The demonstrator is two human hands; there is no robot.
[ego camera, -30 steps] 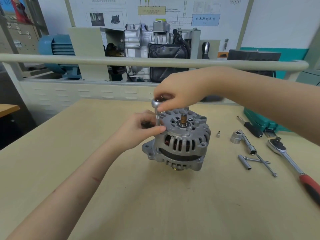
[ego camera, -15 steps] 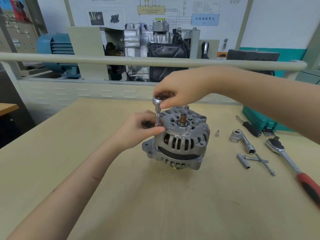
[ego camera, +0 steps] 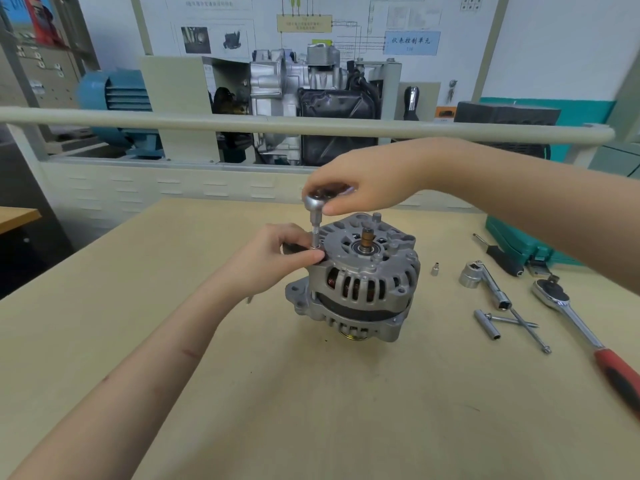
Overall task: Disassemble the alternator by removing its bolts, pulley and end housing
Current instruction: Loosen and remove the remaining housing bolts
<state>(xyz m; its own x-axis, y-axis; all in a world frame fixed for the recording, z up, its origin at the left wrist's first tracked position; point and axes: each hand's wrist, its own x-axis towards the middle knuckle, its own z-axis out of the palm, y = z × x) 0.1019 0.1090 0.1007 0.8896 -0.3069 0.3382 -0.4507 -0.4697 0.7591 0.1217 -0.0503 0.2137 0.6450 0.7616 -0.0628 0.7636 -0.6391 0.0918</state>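
Observation:
A silver alternator [ego camera: 360, 282] stands on the wooden table [ego camera: 311, 410] with its shaft end up and its pulley underneath. A small ratchet with a socket extension [ego camera: 315, 223] stands upright on a bolt at the housing's left edge. My right hand [ego camera: 360, 185] grips the ratchet head from above. My left hand [ego camera: 273, 258] pinches the extension's lower end against the alternator's left side; the bolt under it is hidden.
Right of the alternator lie a small socket [ego camera: 435, 269], a large socket on a bar [ego camera: 485, 278], a tube socket with long bolts [ego camera: 502, 323], a red-handled ratchet [ego camera: 585, 327], a screwdriver [ego camera: 498, 256] and a teal tool case [ego camera: 519, 244]. A rail [ego camera: 207, 121] crosses behind.
My right hand has shifted slightly on the ratchet head. My left hand and the alternator stay in place.

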